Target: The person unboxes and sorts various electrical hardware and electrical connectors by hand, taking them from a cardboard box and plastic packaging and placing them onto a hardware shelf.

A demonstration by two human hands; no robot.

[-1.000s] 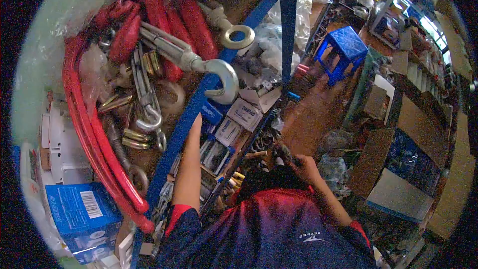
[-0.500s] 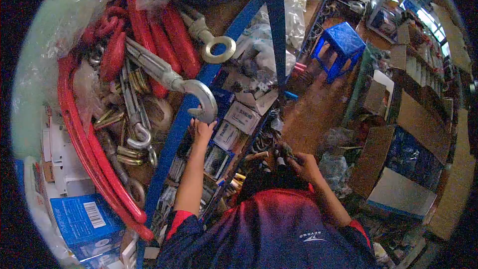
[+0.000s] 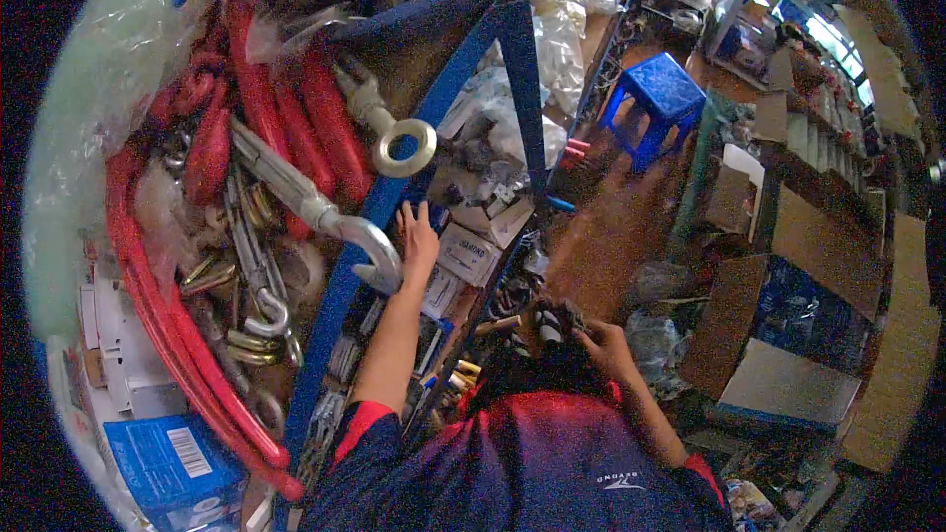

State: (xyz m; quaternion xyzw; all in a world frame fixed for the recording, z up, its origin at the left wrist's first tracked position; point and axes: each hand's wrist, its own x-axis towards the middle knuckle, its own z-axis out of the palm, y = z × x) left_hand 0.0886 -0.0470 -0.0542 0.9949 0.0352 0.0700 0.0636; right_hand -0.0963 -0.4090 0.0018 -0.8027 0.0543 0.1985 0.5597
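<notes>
My left hand [image 3: 418, 244] reaches over the lower shelf, fingers stretched upward and apart, with nothing visible in them. Just left of my wrist is the large metal hook [image 3: 374, 254] of a turnbuckle [image 3: 281, 177], jutting over the blue shelf edge [image 3: 335, 320]. Above my fingers is a turnbuckle's metal eye [image 3: 404, 147]. White boxes marked DIAMOND [image 3: 467, 254] lie right of my hand. Close to my chest, my right hand [image 3: 605, 347] has its fingers curled at a dark item [image 3: 554, 319] whose kind I cannot make out.
Red shackle-like metal pieces [image 3: 187, 335] and smaller hooks [image 3: 268, 313] fill the left shelf. A blue box [image 3: 175, 453] sits below them. A blue plastic stool [image 3: 658, 94] stands on the aisle floor. Open cardboard boxes [image 3: 793, 379] line the right side.
My left hand has moved away from the hook's tip, up over the lower shelf, and its fingers have stretched out. The hook has swung or shifted lower in view. My right hand stays near my chest.
</notes>
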